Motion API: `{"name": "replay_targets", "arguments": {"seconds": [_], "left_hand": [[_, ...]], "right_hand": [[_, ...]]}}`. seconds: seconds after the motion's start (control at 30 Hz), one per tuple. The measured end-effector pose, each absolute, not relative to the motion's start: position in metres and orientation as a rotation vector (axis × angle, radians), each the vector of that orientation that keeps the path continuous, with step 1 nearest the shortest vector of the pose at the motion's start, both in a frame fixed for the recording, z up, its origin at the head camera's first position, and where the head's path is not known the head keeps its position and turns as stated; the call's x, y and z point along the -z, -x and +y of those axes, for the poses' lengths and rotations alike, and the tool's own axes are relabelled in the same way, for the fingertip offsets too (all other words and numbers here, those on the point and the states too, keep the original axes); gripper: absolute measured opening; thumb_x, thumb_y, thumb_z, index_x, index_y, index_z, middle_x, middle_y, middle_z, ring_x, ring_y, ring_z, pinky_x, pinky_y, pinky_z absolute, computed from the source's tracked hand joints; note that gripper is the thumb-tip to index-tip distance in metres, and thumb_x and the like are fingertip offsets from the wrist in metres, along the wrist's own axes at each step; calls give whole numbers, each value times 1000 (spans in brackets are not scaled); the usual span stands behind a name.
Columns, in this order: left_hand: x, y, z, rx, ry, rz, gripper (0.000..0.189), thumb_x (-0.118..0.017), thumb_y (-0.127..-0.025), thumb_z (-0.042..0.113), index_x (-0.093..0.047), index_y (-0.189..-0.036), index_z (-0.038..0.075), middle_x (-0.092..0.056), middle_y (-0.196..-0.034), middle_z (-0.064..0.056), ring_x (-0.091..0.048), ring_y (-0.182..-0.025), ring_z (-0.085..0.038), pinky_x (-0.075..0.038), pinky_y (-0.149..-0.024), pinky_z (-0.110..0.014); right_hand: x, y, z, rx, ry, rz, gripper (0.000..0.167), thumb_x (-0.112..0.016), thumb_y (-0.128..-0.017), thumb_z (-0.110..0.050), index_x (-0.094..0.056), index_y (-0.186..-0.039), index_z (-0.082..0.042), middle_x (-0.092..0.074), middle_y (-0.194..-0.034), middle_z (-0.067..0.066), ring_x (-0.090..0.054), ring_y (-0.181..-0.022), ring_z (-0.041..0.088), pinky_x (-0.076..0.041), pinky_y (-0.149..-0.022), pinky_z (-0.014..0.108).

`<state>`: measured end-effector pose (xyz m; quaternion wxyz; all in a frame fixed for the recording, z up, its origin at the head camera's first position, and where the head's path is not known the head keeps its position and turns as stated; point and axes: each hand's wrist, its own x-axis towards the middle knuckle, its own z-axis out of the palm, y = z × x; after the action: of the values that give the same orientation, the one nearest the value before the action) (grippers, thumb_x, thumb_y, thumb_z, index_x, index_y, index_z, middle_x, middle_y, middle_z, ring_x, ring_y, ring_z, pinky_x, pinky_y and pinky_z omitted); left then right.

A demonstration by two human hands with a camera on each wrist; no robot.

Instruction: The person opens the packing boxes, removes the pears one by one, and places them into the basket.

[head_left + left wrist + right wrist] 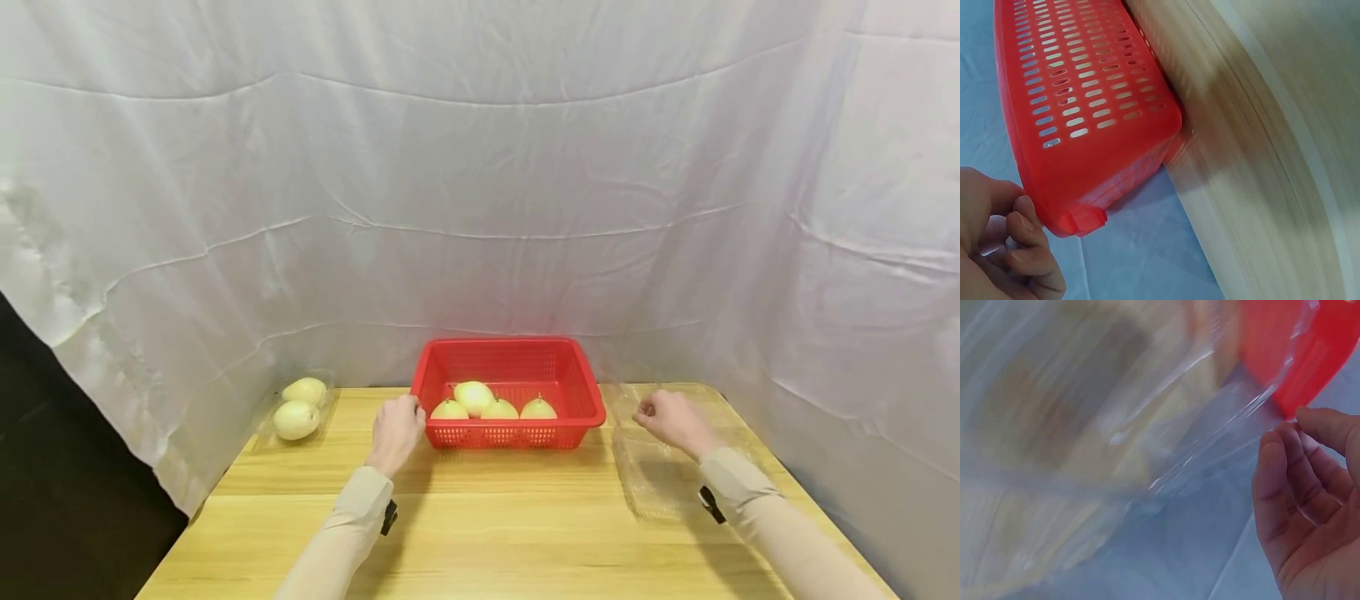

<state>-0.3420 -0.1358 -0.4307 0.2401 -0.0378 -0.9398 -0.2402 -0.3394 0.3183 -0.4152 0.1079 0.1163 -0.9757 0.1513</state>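
**White cloth, wooden table, red basket of pears between two hands**

Pale, wrinkled white cloth (480, 192) hangs across the upper part of the frame and down both sides. Below it, a light wooden table (510, 525) with visible grain spreads over the lower part, with a black area (67, 467) at the lower left edge.

The red plastic basket (502, 424), its walls pierced with slots, stands just below the middle of the frame, near the cloth. At the right lies a clear plastic container (652, 483), near the basket. A smaller-looking clear tray (324, 417) sits at the left, near the cloth.

The left hand (397, 432) grips the basket's left rim between curled fingers and thumb. The right hand (678, 422) is over the clear container, thumb and fingertips drawn close together beside its edge; whether they pinch the plastic, I cannot tell.

Four pale yellow pears (472, 398) lie along the front of the basket; two more pears (296, 420) rest in the tray.
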Motion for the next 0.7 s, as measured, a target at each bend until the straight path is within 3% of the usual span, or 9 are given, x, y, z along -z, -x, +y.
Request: {"name": "replay_targets", "arguments": {"seconds": [0.17, 0.47, 0.7], "left_hand": [[433, 343, -138, 681, 86, -2554, 18, -58, -87, 10, -66, -72, 14, -59, -61, 0, -50, -54, -18, -38, -48, -31], [433, 342, -143, 735, 13, -2505, 18, -59, -89, 21, -71, -76, 16, -63, -63, 3, -54, -56, -16, -38, -50, -30], [435, 343, -155, 761, -18, -2494, 24, -56, -93, 25, -66, -72, 18, -62, -64, 3, -55, -57, -18, -37, -48, -31]], "right_hand": [[413, 341, 294, -534, -384, -2801, 10, -67, -86, -20, -70, -79, -13, -71, -77, 1, -62, -68, 16, -50, -60, 38], [411, 340, 267, -585, -441, -2696, 17, -68, -89, -22, -71, -74, -16, -67, -69, -6, -53, -60, 10, -43, -57, 31], [411, 337, 253, -663, -555, -2685, 10, -70, -87, -17, -74, -79, -13, -70, -74, -4, -62, -69, 9, -50, -65, 31]]}}
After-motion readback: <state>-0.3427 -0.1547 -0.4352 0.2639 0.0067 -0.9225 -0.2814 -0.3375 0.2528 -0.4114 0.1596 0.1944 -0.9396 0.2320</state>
